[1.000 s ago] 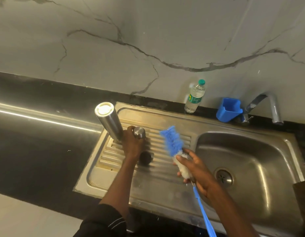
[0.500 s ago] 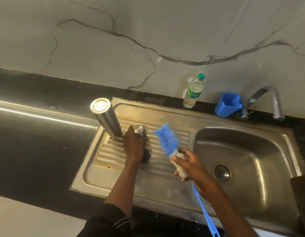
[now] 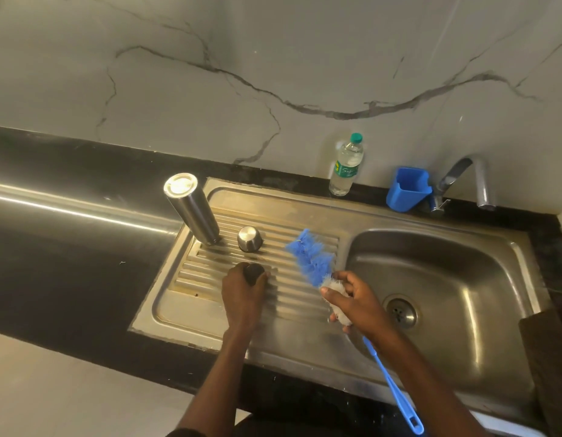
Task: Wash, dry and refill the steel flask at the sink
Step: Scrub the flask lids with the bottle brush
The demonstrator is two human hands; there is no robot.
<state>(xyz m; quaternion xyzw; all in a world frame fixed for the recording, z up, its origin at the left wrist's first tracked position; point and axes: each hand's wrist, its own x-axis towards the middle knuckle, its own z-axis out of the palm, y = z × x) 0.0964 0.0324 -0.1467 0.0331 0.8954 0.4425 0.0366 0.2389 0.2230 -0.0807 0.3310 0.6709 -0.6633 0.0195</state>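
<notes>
1. While the left hand (image 3: 242, 294) reaches over the ribbed drainboard of the stainless steel sink (image 3: 305, 345), its fingers curl down round a small dark round cap (image 3: 254, 272) sitting on the ribs; forearm runs straight up from the bottom edge, wrist flat, back of hand to the camera.
2. Right hand (image 3: 357, 302) sits at the lip between drainboard and basin, thumb and fingers wrapped round the white lower bristles of a blue-and-white bottle brush (image 3: 311, 258); thumb lies along the top, fingertips tucked under, wrist bent leftward.
3. Brush head points up-left over the ribs, blue bristles free of the hand; its thin blue plastic handle (image 3: 391, 386) trails down-right past the wrist, hanging loop near the bottom edge.
4. Tall cylindrical steel flask (image 3: 191, 209) stands bottom-up at the far-left corner of the drainboard, untouched, well apart from both hands.
5. Small steel cup-shaped lid (image 3: 250, 238) stands upside down just beside the flask, between it and the left hand, not touched.
6. Clear plastic water bottle with green cap (image 3: 347, 165) stands on the black counter against the marble wall.
7. Blue plastic holder (image 3: 406, 189) sits next to the chrome tap (image 3: 475, 181).
</notes>
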